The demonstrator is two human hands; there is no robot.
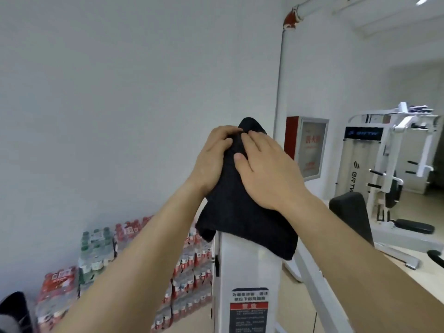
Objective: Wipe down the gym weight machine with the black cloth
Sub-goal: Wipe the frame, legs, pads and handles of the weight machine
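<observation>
1. Grips first: the left grip and the right grip, both bare hands, meet in the middle of the head view. They are raised in front of the person, above the top of the weight machine.
2. The left grip has its fingers curled over the upper part of the black cloth and holds it from the left side.
3. The right grip lies on the cloth with the fingers nearly straight and a little spread. Its thumb presses on the fabric between the two grips. This grip is wide and does not close round anything.
4. The black cloth is between and under the two grips. One corner stands up above the fingertips. The rest hangs below the wrists and is draped over the top of the machine's white column.
5. Below the grips, on the front of the column, there is a warning label with a red band. Its text is too blurred to read.
6. Down and to the left of the left grip, packs of bottled water are stacked on the floor against the white wall.
7. To the right of the right grip, a red-framed cabinet is on the wall. Farther right stands a second white machine.
8. Under the right forearm a black pad is visible.
</observation>
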